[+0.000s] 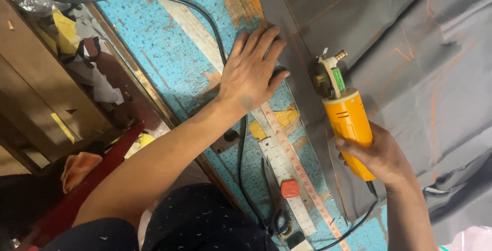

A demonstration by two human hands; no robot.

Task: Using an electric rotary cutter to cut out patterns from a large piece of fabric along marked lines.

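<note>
1. One yellow handheld cutter (350, 128) sits in the right hand (376, 153), fingers wrapped shut around the lower barrel. The tool head points away from the person, over the grey fabric (410, 51).
2. The cutter's head carries a green part and a small brass fitting on top. The blade is too small to make out. The head sits near the fabric's left edge, just right of the left hand.
3. Left hand (253, 69) lies flat, fingers spread and extended, holding nothing. Its fingertips press on the fabric edge and the palm rests on the blue speckled counter (169, 51).
4. The fabric covers the right half of the counter. It shows creases and orange chalk lines.
5. A black cable (205, 12) runs from the top left across the counter, goes under the left wrist and continues down toward the person. A second stretch leaves the cutter's base at bottom right.
6. Below the left hand, on the counter: a metal ruler (284, 179), a measuring tape (300, 171) lying diagonally just beside it, and black scissors (277, 205) with a red piece (289, 188) near the blades.
7. Left of the counter edge: a wooden shelf (31, 76) with fabric scraps (92, 76).
</note>
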